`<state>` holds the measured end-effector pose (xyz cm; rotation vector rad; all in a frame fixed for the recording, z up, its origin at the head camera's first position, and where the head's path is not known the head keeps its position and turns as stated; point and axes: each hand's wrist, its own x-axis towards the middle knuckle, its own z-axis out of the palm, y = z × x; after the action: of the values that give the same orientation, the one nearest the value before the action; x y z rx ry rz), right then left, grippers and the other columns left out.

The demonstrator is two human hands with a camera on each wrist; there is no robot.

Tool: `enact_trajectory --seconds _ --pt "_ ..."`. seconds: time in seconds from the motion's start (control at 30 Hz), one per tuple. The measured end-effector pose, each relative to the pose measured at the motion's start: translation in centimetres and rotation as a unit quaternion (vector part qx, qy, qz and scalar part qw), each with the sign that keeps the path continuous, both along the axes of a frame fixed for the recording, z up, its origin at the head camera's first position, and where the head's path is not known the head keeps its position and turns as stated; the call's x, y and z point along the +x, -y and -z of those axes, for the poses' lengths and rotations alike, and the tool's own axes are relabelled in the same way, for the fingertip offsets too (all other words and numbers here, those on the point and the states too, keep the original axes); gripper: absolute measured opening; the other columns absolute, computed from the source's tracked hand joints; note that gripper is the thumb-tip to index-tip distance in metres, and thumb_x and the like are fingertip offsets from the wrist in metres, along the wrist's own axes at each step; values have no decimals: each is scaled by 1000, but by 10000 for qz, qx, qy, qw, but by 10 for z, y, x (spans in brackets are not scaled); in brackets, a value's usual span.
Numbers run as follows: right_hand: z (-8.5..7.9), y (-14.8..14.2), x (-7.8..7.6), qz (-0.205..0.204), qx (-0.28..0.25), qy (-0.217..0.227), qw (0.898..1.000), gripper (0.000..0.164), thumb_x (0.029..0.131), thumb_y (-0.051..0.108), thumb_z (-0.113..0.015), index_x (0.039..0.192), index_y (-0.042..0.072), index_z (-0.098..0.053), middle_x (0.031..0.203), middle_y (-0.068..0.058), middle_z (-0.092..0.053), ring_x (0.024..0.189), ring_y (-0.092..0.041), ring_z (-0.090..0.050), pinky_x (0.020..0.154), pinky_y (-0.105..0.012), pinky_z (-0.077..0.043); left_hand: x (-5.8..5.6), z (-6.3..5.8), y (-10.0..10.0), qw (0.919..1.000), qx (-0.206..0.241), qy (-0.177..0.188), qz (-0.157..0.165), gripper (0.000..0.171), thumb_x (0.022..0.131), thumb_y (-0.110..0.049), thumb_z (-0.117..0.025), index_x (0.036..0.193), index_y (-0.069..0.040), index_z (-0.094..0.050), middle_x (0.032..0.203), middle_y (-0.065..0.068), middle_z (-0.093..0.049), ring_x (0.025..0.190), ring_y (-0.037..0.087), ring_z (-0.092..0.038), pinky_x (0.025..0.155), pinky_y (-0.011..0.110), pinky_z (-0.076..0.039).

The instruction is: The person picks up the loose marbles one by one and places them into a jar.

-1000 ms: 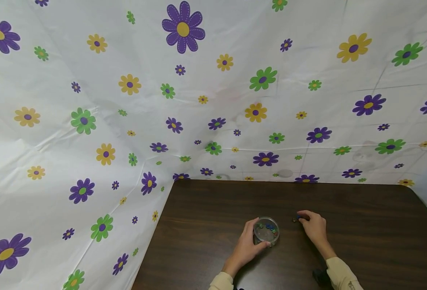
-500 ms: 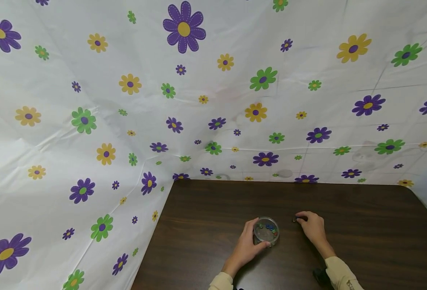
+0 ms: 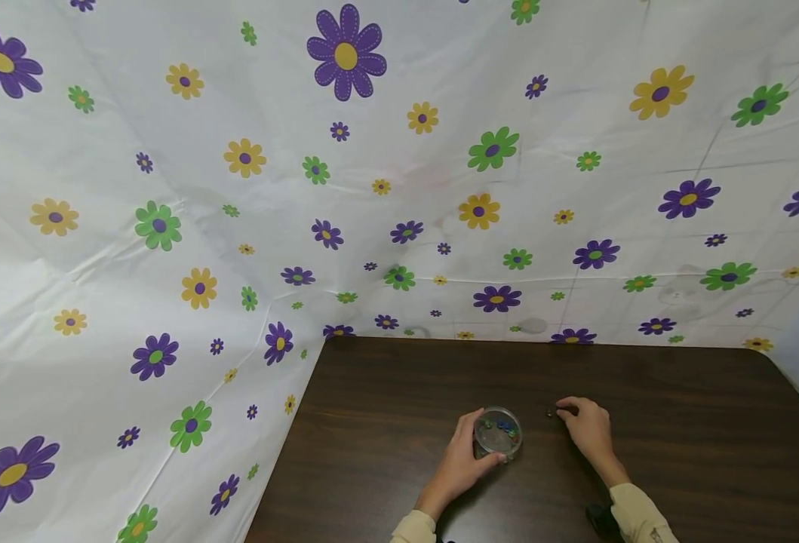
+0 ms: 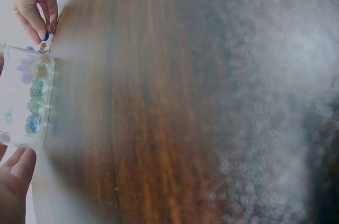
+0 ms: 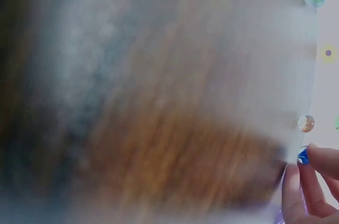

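Observation:
My left hand (image 3: 459, 466) grips the side of a clear round container (image 3: 496, 440), thumb at the near side and fingers at the far left. Several coloured glass marbles lie in it, and the left wrist view shows some of them lined along its bottom (image 4: 36, 105). To the right, my right hand (image 3: 589, 430) pinches a blue marble (image 5: 303, 155) between thumb and fingertips, mostly hidden in the head view. Just left of those fingertips, a clear marble with a brownish tint (image 5: 306, 123) sits on the table.
The dark wood table (image 3: 385, 422) runs back to a white sheet (image 3: 426, 173) printed with purple, green and yellow flowers. More of this sheet hangs along the left side. A dark object (image 3: 600, 519) is at the right wrist, beside the cream sleeve (image 3: 640, 513).
My right hand shifted slightly left towards the loose marble, then back right a little. The blue marble has slipped from sight behind its fingers in the head view. My left hand stays put.

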<state>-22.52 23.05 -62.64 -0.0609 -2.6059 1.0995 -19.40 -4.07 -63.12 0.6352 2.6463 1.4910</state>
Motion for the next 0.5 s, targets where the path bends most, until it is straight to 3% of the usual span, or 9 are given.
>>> enact_trajectory --seconds 0.2,0.33,0.43,0.5 --pt "0 -1 3 173 -104 -603 9980 10 84 -6 -79 94 -6 -78 94 -26 -72 92 -47 -66 89 -63 -44 -1 1 -1 10000 79 -51 -3 83 91 -31 -83 156 -6 -38 151 6 -47 134 27 -52 105 33 -47" --pt "-5 2 4 335 -214 -783 9961 10 83 -5 -81 92 -5 -79 95 -24 -73 93 -46 -67 89 -61 -46 -1 2 -1 9999 121 -89 8 83 91 -31 -83 156 -6 -39 150 6 -47 135 27 -52 105 33 -47" --pt "-10 6 6 456 -269 -870 9948 10 82 -4 -83 92 -3 -80 96 -22 -74 94 -44 -69 88 -56 -47 -2 3 -1 9999 100 -70 -2 83 91 -32 -83 156 -7 -38 150 5 -47 134 27 -52 105 34 -47" --pt "-14 9 7 515 -312 -917 9940 10 82 -3 -84 91 -1 -81 95 -19 -74 93 -42 -69 86 -47 -49 -2 3 -2 9999 93 -51 -2 83 91 -33 -83 156 -7 -38 150 5 -47 134 27 -53 104 34 -48"
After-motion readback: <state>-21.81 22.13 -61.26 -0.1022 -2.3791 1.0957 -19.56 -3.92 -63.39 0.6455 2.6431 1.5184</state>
